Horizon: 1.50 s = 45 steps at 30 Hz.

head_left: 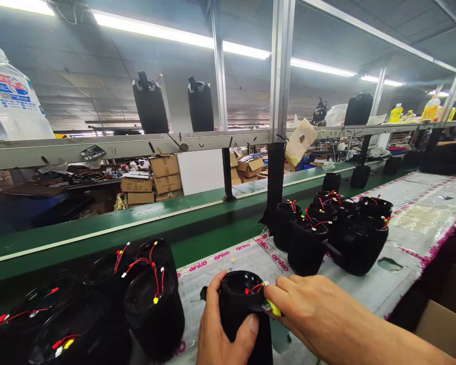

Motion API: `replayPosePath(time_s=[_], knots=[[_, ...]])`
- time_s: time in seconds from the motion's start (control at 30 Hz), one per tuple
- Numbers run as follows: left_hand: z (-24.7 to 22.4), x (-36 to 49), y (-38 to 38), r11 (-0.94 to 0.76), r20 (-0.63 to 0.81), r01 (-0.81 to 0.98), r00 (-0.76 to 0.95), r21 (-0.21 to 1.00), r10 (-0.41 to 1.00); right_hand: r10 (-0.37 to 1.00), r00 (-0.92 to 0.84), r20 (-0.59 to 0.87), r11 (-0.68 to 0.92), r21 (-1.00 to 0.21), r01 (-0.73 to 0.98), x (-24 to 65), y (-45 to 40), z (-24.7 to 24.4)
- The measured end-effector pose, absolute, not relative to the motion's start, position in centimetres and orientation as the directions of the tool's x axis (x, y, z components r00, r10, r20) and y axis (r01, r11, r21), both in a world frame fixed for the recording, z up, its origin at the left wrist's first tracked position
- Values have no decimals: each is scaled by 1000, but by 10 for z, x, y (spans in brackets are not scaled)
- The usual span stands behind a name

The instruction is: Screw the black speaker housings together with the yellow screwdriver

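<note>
My left hand (228, 329) is wrapped round a black fabric-covered speaker housing (247, 327) at the front of the bench, its thumb pressed on the near side. The housing stands with its open rim up, and red wires with a white connector (266, 284) come out of it. In my right hand (304, 309), closed at the housing's right rim, is a yellow-handled knife (274, 307). Its grey blade lies against the fabric just below the rim; most of the handle is hidden by my fingers. A similar housing (155, 309) with red wires stands to the left.
More black housings crowd the left front, and another group (307, 248) stands to the right. Beyond the padded bench cover (213, 266) runs a green conveyor belt (197, 228). A metal shelf (137, 144) above it carries a plastic bottle (15, 96) and black speakers (150, 106).
</note>
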<state>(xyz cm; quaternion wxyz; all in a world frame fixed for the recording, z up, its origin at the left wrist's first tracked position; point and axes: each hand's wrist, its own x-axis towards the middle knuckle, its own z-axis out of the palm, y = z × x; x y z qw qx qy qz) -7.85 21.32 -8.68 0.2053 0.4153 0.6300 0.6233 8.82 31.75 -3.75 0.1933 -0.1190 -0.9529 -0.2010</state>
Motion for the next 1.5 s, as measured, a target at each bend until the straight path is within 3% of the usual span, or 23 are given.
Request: replayPosePath(time_s=[0.17, 0.37, 0.8, 0.87, 1.0, 1.07, 1.17, 1.33, 1.4, 1.5], knots=[[-77, -73, 216, -46, 231, 302, -612, 952, 757, 168, -917, 361, 884, 357, 302, 86, 319, -34], [-76, -72, 219, -139, 304, 319, -556, 937, 774, 93, -915, 392, 868, 419, 268, 86, 317, -32], [-77, -80, 220, -210, 310, 262, -442, 942, 842, 198, -873, 446, 849, 366, 380, 78, 310, -51], [-79, -80, 221, -212, 303, 242, -452, 947, 839, 204, -873, 443, 884, 299, 359, 82, 309, -47], [-84, -83, 222, -193, 261, 185, -486, 964, 834, 266, -774, 575, 958, -70, 277, 95, 301, -32], [-88, -85, 223, -200, 255, 163, -493, 966, 832, 304, -669, 679, 952, -193, 237, 101, 297, -26], [-92, -84, 224, -199, 259, 170, -499, 965, 827, 340, -594, 729, 937, -210, 279, 99, 294, -26], [-95, -75, 221, -172, 266, 219, -539, 961, 799, 433, -728, 532, 889, -116, 443, 82, 297, -40], [-97, -77, 218, -204, 271, 180, -551, 962, 789, 479, -744, 466, 877, -209, 433, 80, 297, -43], [-98, -92, 217, -347, 262, -38, -580, 937, 771, 499, -746, 440, 859, -366, 359, 85, 299, -43]])
